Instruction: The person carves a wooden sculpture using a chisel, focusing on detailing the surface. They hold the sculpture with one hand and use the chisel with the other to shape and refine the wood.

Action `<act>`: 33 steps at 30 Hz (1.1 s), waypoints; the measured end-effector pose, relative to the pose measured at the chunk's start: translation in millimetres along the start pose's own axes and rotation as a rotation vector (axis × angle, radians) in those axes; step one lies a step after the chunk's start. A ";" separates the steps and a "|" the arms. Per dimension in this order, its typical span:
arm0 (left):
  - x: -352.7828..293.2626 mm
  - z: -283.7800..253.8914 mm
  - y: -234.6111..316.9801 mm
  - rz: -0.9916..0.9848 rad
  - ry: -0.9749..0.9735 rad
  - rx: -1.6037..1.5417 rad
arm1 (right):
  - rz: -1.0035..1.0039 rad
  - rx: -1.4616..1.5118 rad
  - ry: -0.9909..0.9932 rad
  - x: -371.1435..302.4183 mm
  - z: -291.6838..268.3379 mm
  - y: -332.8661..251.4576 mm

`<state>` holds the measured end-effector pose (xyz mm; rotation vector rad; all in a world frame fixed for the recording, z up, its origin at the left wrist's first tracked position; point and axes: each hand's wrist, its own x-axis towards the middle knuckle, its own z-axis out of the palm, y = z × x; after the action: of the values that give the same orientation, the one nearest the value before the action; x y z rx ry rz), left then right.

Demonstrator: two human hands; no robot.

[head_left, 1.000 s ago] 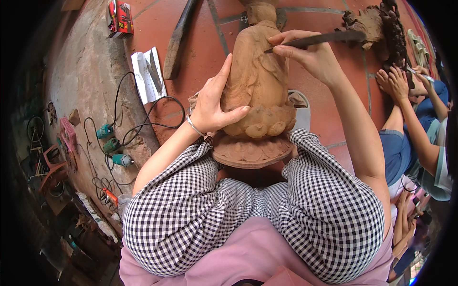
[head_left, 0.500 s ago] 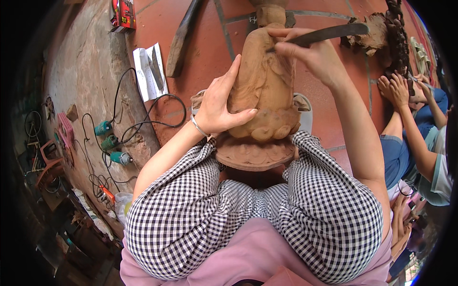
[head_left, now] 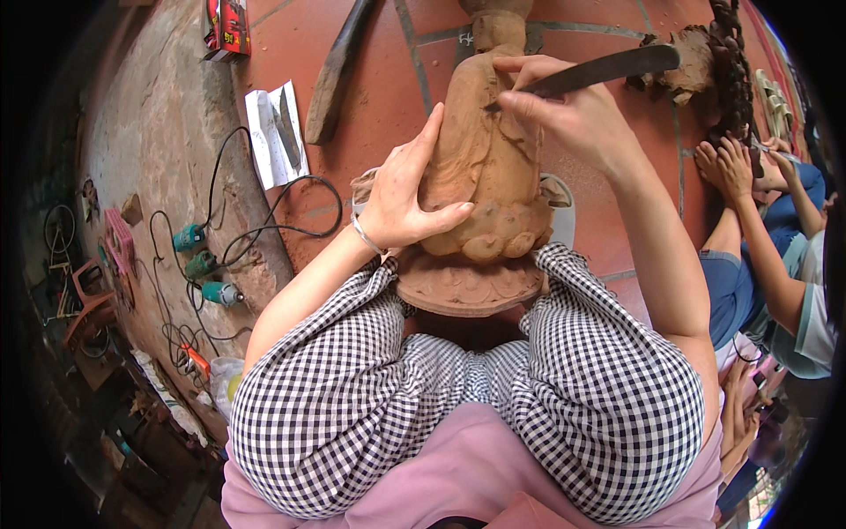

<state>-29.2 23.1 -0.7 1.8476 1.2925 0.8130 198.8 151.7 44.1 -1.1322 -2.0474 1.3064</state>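
A brown carved figure (head_left: 467, 150), wood or clay, lies with its round lotus-patterned base (head_left: 471, 286) between my knees and its upper end pointing away from me. My left hand (head_left: 405, 194) rests along its left side, fingers stretched out and thumb across the lower part. My right hand (head_left: 573, 110) is closed round a dark, slightly curved carving knife (head_left: 621, 70). The knife's wide end sticks out to the upper right past my fingers. Its pointed tip meets the figure's upper surface, and my right forefinger touches the figure just above.
Left of the figure lie a long wooden mallet (head_left: 339, 66), a blade on white paper (head_left: 275, 137), and green power tools (head_left: 203, 263) with looping cords (head_left: 300, 231). A rough brown piece (head_left: 679, 66) lies at upper right. Another person's hands (head_left: 727, 167) are at the right.
The knife tip has moved slightly down and left on the figure, with my right hand shifting along. Dark lines show more on the surface beside it. My left hand stays in place.
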 end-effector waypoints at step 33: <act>1.9 -2.6 3.5 -0.032 -0.017 -0.040 | 0.107 0.270 -0.105 17.5 -20.1 16.4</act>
<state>-29.1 24.6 3.8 1.7940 1.2831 0.7994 210.3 180.1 37.6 -1.0811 -1.8311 1.6689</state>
